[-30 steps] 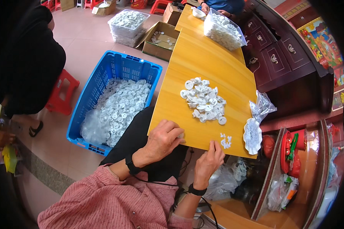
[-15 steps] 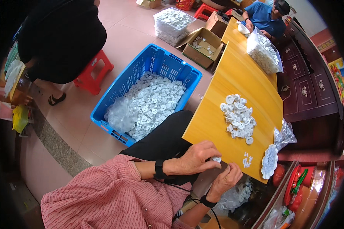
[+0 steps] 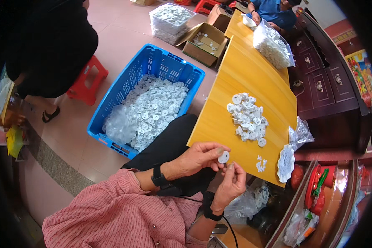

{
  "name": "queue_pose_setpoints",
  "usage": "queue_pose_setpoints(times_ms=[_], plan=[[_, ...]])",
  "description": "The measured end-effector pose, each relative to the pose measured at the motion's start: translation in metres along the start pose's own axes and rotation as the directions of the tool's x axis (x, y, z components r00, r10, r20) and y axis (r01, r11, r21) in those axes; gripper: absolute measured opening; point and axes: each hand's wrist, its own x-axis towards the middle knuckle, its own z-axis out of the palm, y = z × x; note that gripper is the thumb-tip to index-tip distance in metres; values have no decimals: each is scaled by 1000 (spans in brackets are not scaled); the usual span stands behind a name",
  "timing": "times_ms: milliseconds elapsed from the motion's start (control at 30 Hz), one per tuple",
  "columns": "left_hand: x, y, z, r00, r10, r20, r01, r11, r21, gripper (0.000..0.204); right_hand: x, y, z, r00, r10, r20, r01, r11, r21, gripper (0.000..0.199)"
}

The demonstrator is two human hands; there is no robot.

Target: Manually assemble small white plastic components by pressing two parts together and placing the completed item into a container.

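Fingers (image 3: pixel 217 156) of the left hand (image 3: pixel 200 158) pinch a white disc (image 3: pixel 223 157) just off the surface (image 3: pixel 252 78) edge; right hand (image 3: pixel 231 184) fingers barely touch it, so it could slip floorward.

Pink ribbed sleeves (image 3: pixel 124 211) were pushed up both forearms. Black wristbands (image 3: pixel 158 180) sat on both wrists, thin black cable (image 3: pixel 231 231) trailing. Black trousers (image 3: pixel 173 140) below.
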Motion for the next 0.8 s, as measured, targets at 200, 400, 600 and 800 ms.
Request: queue_pose_setpoints(times_ms=[200,400,600,800], plan=[[-1,4,0,999,-1,42,2,999,-39,36,-5,-15,3,993,-110,36,112,993,-49,13],[-1,2,1,999,26,48,-23,998,-57,34,-6,-18,1,966,-252,53,257,959,-120,14],[0,-2,2,998,49,29,-48,999,-15,31,-10,-17,1,986,-163,34,163,987,9,28],[0,-5,1,998,57,39,-58,998,32,31,-8,-16,2,986,-164,38,166,984,-63,33]])
